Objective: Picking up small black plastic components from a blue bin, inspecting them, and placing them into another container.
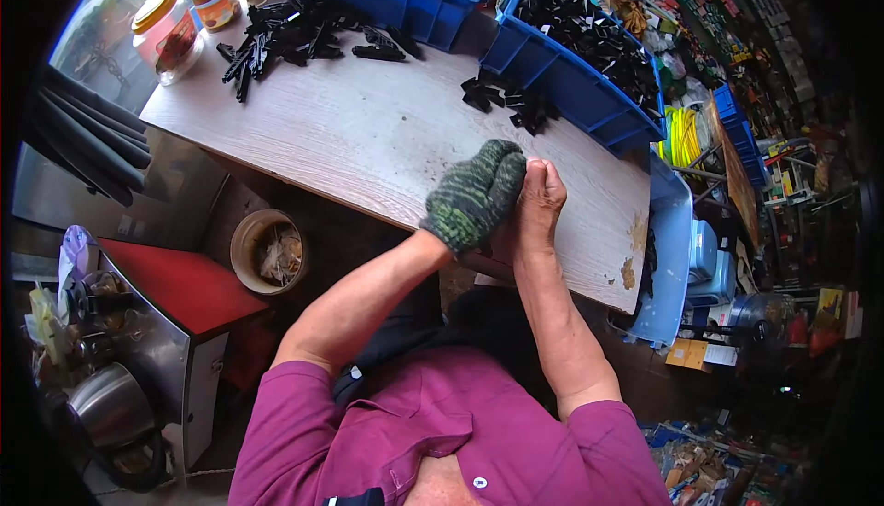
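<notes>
My left hand (474,195), in a dark green and black knit glove, is closed above the front part of the table (368,138). Pressed close against it is my bare right hand (538,207), its fingers curled with the thumb up. Whatever lies between or inside them is hidden by the glove and fingers. Just beyond the hands sits a small heap of black plastic parts (506,104). A larger heap of long black plastic pieces (285,38) lies at the table's far left.
Two blue crates (387,1), (562,82) of black parts stand along the table's back. Jars (166,34) occupy its far left corner. A bucket with scraps (268,251) is below on the left, beside a red-topped cabinet (175,285). A light blue bin (668,257) stands at right.
</notes>
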Demonstrator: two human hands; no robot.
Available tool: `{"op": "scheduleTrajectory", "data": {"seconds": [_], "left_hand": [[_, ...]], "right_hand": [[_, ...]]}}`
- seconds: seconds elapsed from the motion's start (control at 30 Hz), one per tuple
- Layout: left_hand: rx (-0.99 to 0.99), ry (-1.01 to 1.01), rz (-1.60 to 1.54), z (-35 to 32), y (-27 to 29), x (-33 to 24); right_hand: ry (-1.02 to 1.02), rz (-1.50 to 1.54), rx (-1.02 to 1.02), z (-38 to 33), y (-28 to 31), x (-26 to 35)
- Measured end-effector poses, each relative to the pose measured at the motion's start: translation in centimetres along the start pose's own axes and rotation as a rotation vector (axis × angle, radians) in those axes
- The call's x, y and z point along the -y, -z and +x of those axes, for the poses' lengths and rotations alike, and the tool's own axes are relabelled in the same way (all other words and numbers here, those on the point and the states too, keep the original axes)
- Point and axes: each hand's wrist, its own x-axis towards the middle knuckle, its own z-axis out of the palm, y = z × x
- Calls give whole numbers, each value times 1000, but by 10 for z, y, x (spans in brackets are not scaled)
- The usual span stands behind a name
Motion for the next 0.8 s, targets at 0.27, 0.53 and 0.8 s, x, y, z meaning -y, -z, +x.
{"op": "scheduleTrajectory", "data": {"seconds": [0.27, 0.53, 0.8], "left_hand": [[320, 204, 410, 82, 30, 56], [367, 76, 445, 64, 22, 57], [166, 255, 105, 42, 36, 52]], "right_hand": [[-351, 235, -175, 0, -4, 22], [-436, 139, -595, 53, 66, 36], [-283, 51, -721, 74, 129, 46]]}}
